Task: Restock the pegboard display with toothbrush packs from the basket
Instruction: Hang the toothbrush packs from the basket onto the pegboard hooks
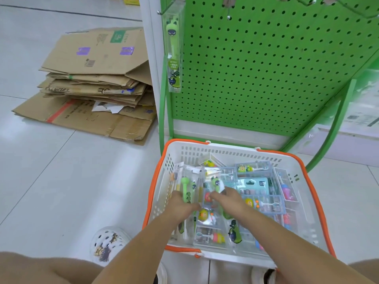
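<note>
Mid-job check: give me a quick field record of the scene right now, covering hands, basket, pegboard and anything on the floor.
left hand: in the basket, gripping a clear pack with a green toothbrush
right hand: in the basket, gripping another green toothbrush pack
basket: white with orange rim, on the floor before the display, holding many mixed packs
pegboard: green, mostly bare; one green toothbrush pack hanging at its upper left
hooks: few visible at the top edge, contents unclear
floor: flattened cardboard boxes stacked left of the display

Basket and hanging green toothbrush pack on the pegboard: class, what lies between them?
In the head view, between the basket and the hanging green toothbrush pack lie only bare green pegboard holes and the white base strip.
</note>
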